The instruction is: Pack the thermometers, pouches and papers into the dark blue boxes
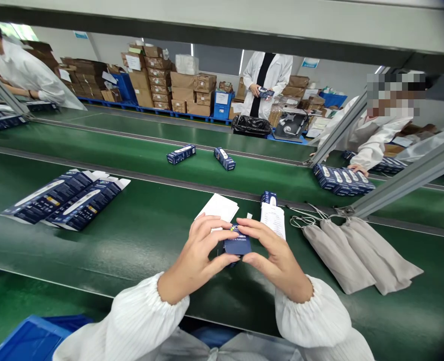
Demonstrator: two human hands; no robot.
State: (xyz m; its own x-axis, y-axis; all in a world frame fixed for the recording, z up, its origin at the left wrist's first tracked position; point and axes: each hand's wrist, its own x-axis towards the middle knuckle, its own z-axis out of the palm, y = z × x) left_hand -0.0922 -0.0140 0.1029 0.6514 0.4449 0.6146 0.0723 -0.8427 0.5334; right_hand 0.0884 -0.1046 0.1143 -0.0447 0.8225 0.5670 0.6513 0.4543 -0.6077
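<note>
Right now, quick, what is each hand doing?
Left hand: closed on the small blue box.
Right hand: closed on the same box, from the other side.

Packing factory: conveyor belts (139,235), stacked cartons (191,93).

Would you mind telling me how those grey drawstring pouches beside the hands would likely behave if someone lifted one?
The grey pouches lie flat and limp on the green belt, so one would probably flop and drape. They look like empty cloth, likely very light. Their cords trail loose and might snag.
</note>
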